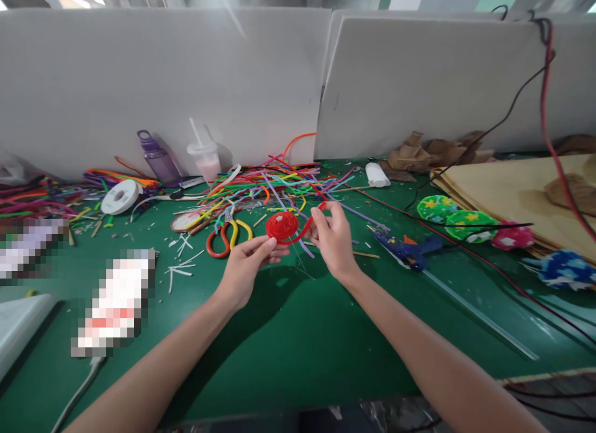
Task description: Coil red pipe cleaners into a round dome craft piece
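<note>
The red coil (282, 227) is in the air over the green table (298, 352), in front of the pile of fuzzy stems (279, 182). The left hand (246, 265) is closed narrowly on the near edge of the coil, between thumb and fingers. The right hand (333, 241) pinches the loose end (308, 226) of the same red strip, which curves from the coil's underside up to the fingertips

The weakest point looks to be the left hand's small hold at the rim: if that thumb slackens while the right hand pulls, the layers could spring apart or the middle could push out into a cone. Too hard a pull on the loose end could also drag the coil out of round, and a twist in it could leave the outer turn uneven. Fine threads (298, 259) hang below the coil; they look like strings of glue, and they could catch on the fingers or get trapped between the turns

The scissors (229, 234) lie close beyond the left hand, handles towards the person, so a low sweep of that hand might knock them. To the right, the glue gun (407, 247) rests on its side with a clear stick (482, 315) trailing from it. A careless right elbow or forearm could nudge the stick and swing the gun round, and if its nozzle is hot, which cannot be told, a touch could burn
</note>
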{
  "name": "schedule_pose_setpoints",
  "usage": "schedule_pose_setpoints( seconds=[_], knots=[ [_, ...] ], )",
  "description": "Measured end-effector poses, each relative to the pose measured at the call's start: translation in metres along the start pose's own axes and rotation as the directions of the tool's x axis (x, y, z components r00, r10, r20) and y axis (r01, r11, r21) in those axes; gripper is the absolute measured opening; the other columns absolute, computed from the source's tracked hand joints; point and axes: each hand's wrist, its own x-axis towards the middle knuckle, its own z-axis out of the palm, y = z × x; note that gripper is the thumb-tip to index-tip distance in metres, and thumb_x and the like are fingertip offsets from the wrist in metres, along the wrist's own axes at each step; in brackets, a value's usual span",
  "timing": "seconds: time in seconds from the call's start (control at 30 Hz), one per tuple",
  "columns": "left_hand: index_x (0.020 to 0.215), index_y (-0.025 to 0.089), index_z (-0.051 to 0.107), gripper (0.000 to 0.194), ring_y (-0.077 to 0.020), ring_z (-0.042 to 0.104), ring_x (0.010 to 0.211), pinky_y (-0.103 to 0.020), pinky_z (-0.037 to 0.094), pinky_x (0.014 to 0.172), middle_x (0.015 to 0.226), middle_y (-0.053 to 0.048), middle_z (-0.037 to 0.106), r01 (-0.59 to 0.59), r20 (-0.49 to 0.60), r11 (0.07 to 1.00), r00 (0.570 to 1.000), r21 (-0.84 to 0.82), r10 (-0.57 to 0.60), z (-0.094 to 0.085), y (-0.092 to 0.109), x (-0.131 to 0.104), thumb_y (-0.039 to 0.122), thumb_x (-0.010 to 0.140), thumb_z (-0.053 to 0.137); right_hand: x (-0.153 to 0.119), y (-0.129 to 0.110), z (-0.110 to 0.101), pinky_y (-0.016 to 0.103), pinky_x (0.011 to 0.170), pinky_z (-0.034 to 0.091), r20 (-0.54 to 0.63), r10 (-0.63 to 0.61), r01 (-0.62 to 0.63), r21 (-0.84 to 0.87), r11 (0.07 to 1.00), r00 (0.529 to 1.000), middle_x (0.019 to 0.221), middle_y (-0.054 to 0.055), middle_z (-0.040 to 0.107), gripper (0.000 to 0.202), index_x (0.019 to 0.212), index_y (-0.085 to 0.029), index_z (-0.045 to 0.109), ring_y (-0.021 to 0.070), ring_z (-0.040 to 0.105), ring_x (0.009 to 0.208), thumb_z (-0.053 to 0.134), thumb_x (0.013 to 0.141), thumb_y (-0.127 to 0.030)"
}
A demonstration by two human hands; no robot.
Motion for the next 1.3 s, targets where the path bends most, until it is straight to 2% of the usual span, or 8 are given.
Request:
schedule_pose_setpoints(
  seconds=[0.23,0.47,0.57,0.73,0.97,1.07,1.2,1.3],
  knots=[
    [0.082,0.017,0.071,0.013,-0.0119,0.070,0.076,-0.022,0.054,0.073,0.084,-0.001,0.075,0.160,0.045,0.942,0.987,-0.295,-0.153,-0.008,-0.001,0.004,0.021,0.071,0.077,-0.006,-0.003,0.006,0.024,0.038,0.028,0.043,0.005,-0.006,0.013,1.000,0.999,0.052,-0.005,0.053,0.032,0.085,-0.026,0.040,0.0106,0.044,0.040,0.057,0.083,-0.053],
    [0.078,0.017,0.073,0.017,-0.0112,0.068,0.074,-0.020,0.054,0.068,0.081,-0.001,0.074,0.114,0.024,0.953,0.993,-0.281,-0.112,-0.006,0.000,0.003,0.026,0.066,0.081,-0.006,-0.002,0.005,0.022,0.038,0.029,0.043,-0.008,0.008,0.007,1.000,0.999,0.052,-0.005,0.053,0.028,0.086,-0.025,0.042,0.0102,0.048,0.043,0.056,0.085,-0.050],
    [0.077,0.018,0.074,0.021,-0.0112,0.067,0.075,-0.019,0.053,0.067,0.081,0.000,0.074,0.052,-0.007,0.967,0.998,-0.250,-0.055,-0.006,-0.001,0.003,0.030,0.062,0.083,-0.007,-0.002,0.006,0.021,0.036,0.030,0.043,-0.014,0.013,0.014,1.000,0.999,0.051,-0.007,0.053,0.029,0.086,-0.025,0.042,0.0085,0.045,0.040,0.057,0.085,-0.049],
    [0.069,0.018,0.075,0.018,-0.0093,0.059,0.071,-0.019,0.051,0.065,0.075,0.000,0.069,-0.129,-0.013,0.983,0.992,-0.131,0.129,-0.007,-0.004,0.003,0.034,0.065,0.081,-0.006,0.000,0.006,0.019,0.036,0.032,0.033,-0.024,0.024,0.007,1.000,0.999,0.050,-0.009,0.052,0.027,0.084,-0.024,0.041,0.0072,0.044,0.037,0.056,0.086,-0.046],
    [0.066,0.020,0.075,0.014,-0.0087,0.055,0.065,-0.020,0.047,0.063,0.072,0.000,0.065,-0.203,-0.027,0.979,0.979,-0.028,0.203,-0.006,-0.004,0.004,0.032,0.063,0.081,-0.004,0.006,0.006,0.022,0.039,0.035,0.070,-0.010,0.011,-0.015,1.000,0.997,0.050,-0.009,0.053,0.024,0.086,-0.024,0.041,0.0093,0.047,0.036,0.054,0.086,-0.044],
    [0.062,0.021,0.074,0.009,-0.0097,0.055,0.063,-0.021,0.046,0.062,0.067,0.001,0.065,-0.292,-0.017,0.954,0.956,0.070,0.294,-0.006,-0.004,0.000,0.028,0.064,0.080,-0.003,0.007,0.006,0.023,0.047,0.041,0.030,-0.027,0.029,-0.087,0.996,0.999,0.054,-0.007,0.055,0.020,0.083,-0.023,0.044,0.0101,0.052,0.043,0.054,0.086,-0.040],
    [0.065,0.023,0.076,0.003,-0.0147,0.060,0.072,-0.026,0.047,0.067,0.073,-0.002,0.070,-0.454,0.096,0.857,0.891,0.246,0.444,-0.005,-0.004,-0.005,0.023,0.067,0.079,0.000,0.011,0.004,0.023,0.051,0.042,-0.025,-0.076,0.071,-0.161,0.984,0.997,0.065,-0.004,0.055,0.022,0.076,-0.021,0.049,0.0101,0.053,0.054,0.058,0.082,-0.039],
    [0.067,0.024,0.076,0.003,-0.0159,0.061,0.073,-0.028,0.047,0.068,0.074,-0.002,0.071,-0.487,0.140,0.824,0.873,0.290,0.466,-0.005,-0.003,-0.007,0.023,0.069,0.077,0.001,0.012,0.003,0.022,0.049,0.041,-0.018,-0.065,0.061,-0.155,0.986,0.998,0.066,-0.004,0.053,0.023,0.074,-0.020,0.050,0.0106,0.051,0.056,0.058,0.082,-0.040]
  ],
)
